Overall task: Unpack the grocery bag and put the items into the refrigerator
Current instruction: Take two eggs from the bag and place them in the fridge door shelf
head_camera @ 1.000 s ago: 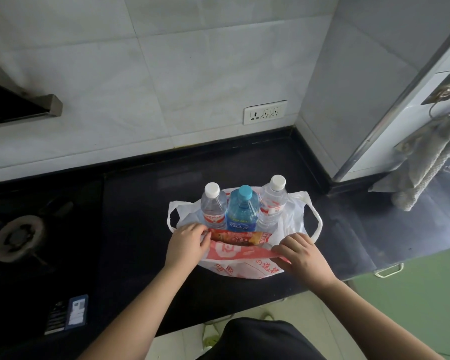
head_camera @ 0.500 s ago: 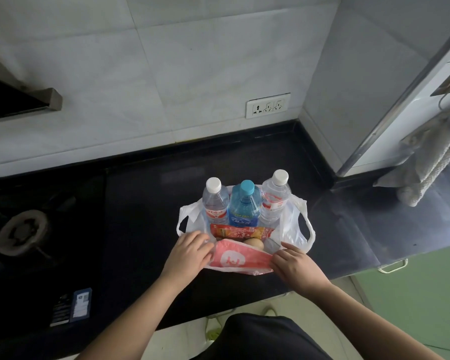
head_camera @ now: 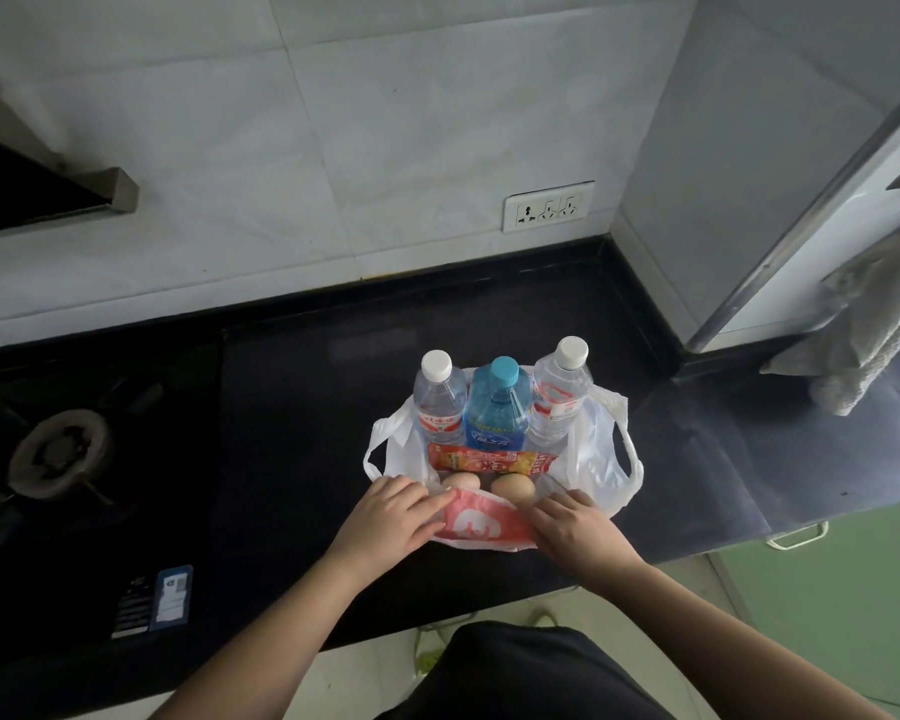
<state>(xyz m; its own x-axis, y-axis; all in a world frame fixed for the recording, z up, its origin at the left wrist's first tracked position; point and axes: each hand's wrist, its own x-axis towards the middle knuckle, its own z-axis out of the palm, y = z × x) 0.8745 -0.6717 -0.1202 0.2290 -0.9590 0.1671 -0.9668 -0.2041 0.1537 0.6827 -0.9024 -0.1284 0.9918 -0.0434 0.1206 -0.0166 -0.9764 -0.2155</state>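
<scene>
Holding down the near edge of a white plastic grocery bag [head_camera: 601, 459] on a black countertop [head_camera: 292, 407], both hands pressed on it.

The left hand [head_camera: 391, 517] and right hand [head_camera: 575, 530] lay with fingers curled over the bag's red-printed rim. Just beyond were two brown eggs [head_camera: 513, 488], then a snack packet [head_camera: 492, 462], then three upright water bottles [head_camera: 497, 407], the middle one blue. A wall socket [head_camera: 548, 206] sat farthest back.

bottles: 3, two white-capped [head_camera: 439, 407] [head_camera: 562, 394], one blue [head_camera: 497, 407] | eggs: 2 [head_camera: 461, 481] [head_camera: 513, 488] | snack packet: 1 [head_camera: 492, 462] | bag: 1 [head_camera: 601, 459] | hands: 2 [head_camera: 393, 517] [head_camera: 575, 527]
</scene>
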